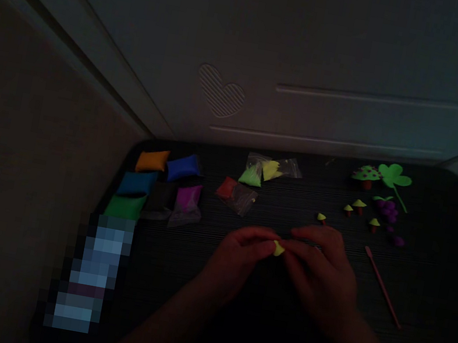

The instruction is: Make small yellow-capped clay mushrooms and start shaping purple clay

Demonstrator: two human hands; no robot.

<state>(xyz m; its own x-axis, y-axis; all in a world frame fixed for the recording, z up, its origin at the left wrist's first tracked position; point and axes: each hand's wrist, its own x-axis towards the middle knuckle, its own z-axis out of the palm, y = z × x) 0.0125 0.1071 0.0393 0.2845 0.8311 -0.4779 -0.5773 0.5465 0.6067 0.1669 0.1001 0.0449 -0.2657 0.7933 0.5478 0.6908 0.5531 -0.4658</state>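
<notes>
The scene is very dark. My left hand [240, 256] and my right hand [321, 267] meet over a dark table [436, 279], fingertips pinched together on a small yellow-green piece of clay [278, 249]. Just beyond my right hand stands a tiny clay mushroom [321, 217] with a yellow-green cap. Farther right are three more small mushrooms [359, 206], a bunch of purple clay grapes [387, 209], a green clay leaf [394, 176] and a green dotted tree shape [365, 174].
Coloured clay packs [155, 185] in orange, blue, green and purple lie at the table's left. Opened plastic bags with yellow-green [264, 172] and red clay [234, 191] sit mid-table. A thin pink stick tool [381, 286] lies at the right. A wall stands behind.
</notes>
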